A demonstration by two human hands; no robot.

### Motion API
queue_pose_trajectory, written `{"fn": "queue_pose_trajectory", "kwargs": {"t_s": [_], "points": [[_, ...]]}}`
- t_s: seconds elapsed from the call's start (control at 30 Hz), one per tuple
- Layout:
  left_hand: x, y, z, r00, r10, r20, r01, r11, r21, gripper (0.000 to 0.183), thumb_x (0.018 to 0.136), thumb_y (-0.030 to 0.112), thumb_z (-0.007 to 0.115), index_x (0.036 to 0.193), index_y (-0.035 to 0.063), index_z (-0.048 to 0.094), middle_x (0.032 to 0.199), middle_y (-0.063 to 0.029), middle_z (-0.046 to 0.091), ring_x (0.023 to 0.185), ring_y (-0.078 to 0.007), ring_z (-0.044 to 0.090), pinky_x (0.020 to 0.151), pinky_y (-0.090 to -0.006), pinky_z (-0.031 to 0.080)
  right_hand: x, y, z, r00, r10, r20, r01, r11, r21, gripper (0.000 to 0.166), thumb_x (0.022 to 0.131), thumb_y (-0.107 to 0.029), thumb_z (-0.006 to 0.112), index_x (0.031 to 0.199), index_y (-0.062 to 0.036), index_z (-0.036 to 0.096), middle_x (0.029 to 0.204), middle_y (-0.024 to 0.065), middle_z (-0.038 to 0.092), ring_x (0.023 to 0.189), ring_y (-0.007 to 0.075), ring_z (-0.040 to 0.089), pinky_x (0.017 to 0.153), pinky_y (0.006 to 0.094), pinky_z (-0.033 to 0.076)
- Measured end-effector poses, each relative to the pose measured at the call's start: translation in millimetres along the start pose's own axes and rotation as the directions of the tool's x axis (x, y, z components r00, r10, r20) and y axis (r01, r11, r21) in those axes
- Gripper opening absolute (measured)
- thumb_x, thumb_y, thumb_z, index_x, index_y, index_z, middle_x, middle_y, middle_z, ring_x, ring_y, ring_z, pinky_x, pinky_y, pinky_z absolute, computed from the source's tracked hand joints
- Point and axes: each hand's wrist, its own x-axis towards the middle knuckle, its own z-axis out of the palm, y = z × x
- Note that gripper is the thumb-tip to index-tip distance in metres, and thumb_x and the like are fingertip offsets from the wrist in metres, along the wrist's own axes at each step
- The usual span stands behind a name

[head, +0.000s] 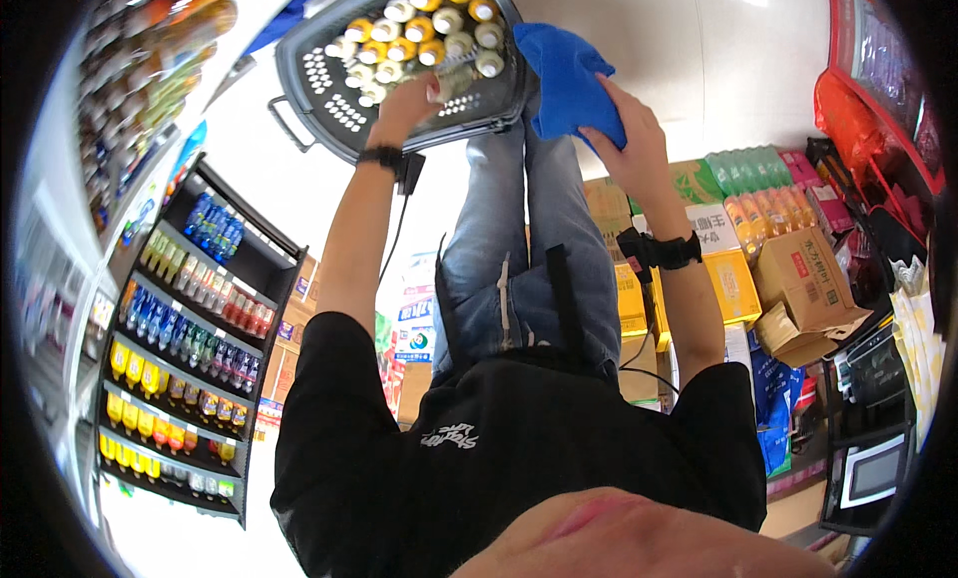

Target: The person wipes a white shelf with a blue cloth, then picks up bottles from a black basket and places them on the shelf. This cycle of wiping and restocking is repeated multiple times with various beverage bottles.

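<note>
A black plastic shopping basket (479, 132) holds several bottles with white and orange-yellow caps (418, 30). My left hand (408, 108) is inside it near the front edge. Its fingers are curled at a blurred, clear-looking bottle (455, 80) that lies tilted beside the upright ones; the hand hides part of it. My right hand (636, 132) grips a blue cloth (569, 84) just to the right of the basket, thumb on one side and fingers on the other. The cloth hangs in folds above the pale floor.
A drinks shelf (187, 338) stands on the left, with packed snack goods (142, 76) above it. To the right are cardboard boxes (808, 286), shrink-wrapped bottles (771, 211) and a red bag (846, 110). Cables trail from both wristbands.
</note>
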Motion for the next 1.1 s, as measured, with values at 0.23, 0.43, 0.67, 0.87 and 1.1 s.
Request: {"fn": "queue_pose_trajectory", "kwargs": {"t_s": [0.23,0.43,0.67,0.87,1.1], "points": [[-327,103,-208,0.784,0.353,-0.51,-0.291,0.935,0.2,0.013,0.092,0.022,0.073,0.101,0.0167,0.066,0.091,-0.0115,0.067,0.073,-0.0324,0.07,0.065,-0.0437,0.058,2,-173,-73,0.93,-0.367,-0.003,0.36,0.91,0.204,0.065,0.085,-0.017,0.081,0.145,-0.0071,0.057,0.129,0.0217,0.067,0.115,0.0399,0.065,0.098,0.0452,0.051],[-511,172,-339,0.478,0.493,-0.727,-0.231,0.869,0.438,0.026,0.093,0.021,0.074,0.112,0.0064,0.065,0.104,-0.0116,0.069,0.086,-0.0304,0.068,0.077,-0.039,0.054,1,-330,-126,0.818,-0.568,-0.096,0.568,0.767,0.299,0.065,0.088,-0.014,0.078,0.147,-0.0035,0.052,0.134,0.0216,0.065,0.117,0.0355,0.067,0.099,0.0418,0.052],[-597,207,-420,-0.171,0.512,-0.842,-0.481,0.702,0.525,0.023,0.089,0.021,0.076,0.102,0.0061,0.065,0.094,-0.0114,0.068,0.083,-0.029,0.068,0.075,-0.0376,0.055,7,-409,-155,0.625,-0.74,-0.248,0.779,0.61,0.142,0.07,0.094,-0.02,0.073,0.152,0.0034,0.041,0.143,0.0227,0.058,0.128,0.0323,0.06,0.109,0.0429,0.046],[-609,244,-418,-0.229,0.548,-0.804,-0.549,0.61,0.572,0.023,0.085,0.015,0.078,0.098,0.0038,0.062,0.087,-0.0153,0.065,0.078,-0.0342,0.067,0.071,-0.0398,0.054,2,-469,-152,0.443,-0.743,-0.502,0.862,0.508,0.009,0.073,0.079,-0.01,0.081,0.142,0.0088,0.047,0.139,0.0332,0.056,0.125,0.0504,0.058,0.108,0.0534,0.046],[-641,247,-443,-0.27,0.523,-0.809,-0.683,0.487,0.543,0.023,0.086,0.018,0.077,0.097,0.0042,0.063,0.08,-0.0135,0.064,0.067,-0.0315,0.064,0.061,-0.0384,0.051,-10,-564,-194,-0.002,-0.867,-0.498,0.934,0.175,-0.31,0.083,0.071,-0.022,0.091,0.14,-0.0029,0.049,0.138,0.0347,0.052,0.118,0.0518,0.06,0.099,0.0541,0.05]]}}
